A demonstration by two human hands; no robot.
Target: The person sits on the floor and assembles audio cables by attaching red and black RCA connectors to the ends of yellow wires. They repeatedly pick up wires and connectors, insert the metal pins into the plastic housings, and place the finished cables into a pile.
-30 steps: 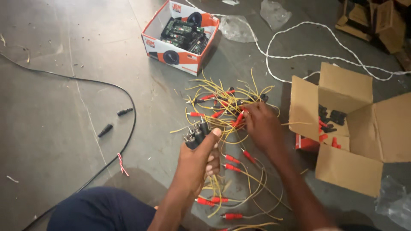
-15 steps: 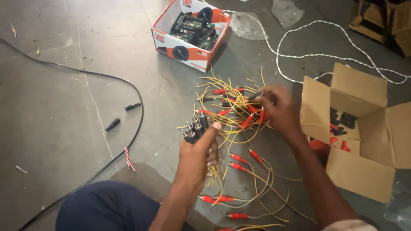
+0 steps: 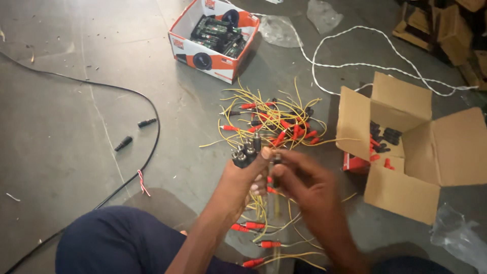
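My left hand (image 3: pixel 242 177) holds a bunch of black plugs (image 3: pixel 246 150) with yellow wires hanging below it. My right hand (image 3: pixel 307 185) is close beside it on the right, fingers pinched on one black plug (image 3: pixel 276 158) at the bunch's edge. A heap of yellow wires with red and black plugs (image 3: pixel 274 122) lies on the grey floor just beyond both hands. More red-plugged wires (image 3: pixel 261 236) lie under my forearms.
An open brown cardboard box (image 3: pixel 406 147) with black and red plugs stands at the right. A white and orange box of parts (image 3: pixel 213 33) sits at the top. A black cable (image 3: pixel 142 101), two loose black plugs (image 3: pixel 133 133), a white cord (image 3: pixel 355 65) and plastic bags (image 3: pixel 459 238) lie around.
My right hand has left the wire heap and come back to the bunch in my left hand, bringing one black plug with it. The left hand has stayed in place.
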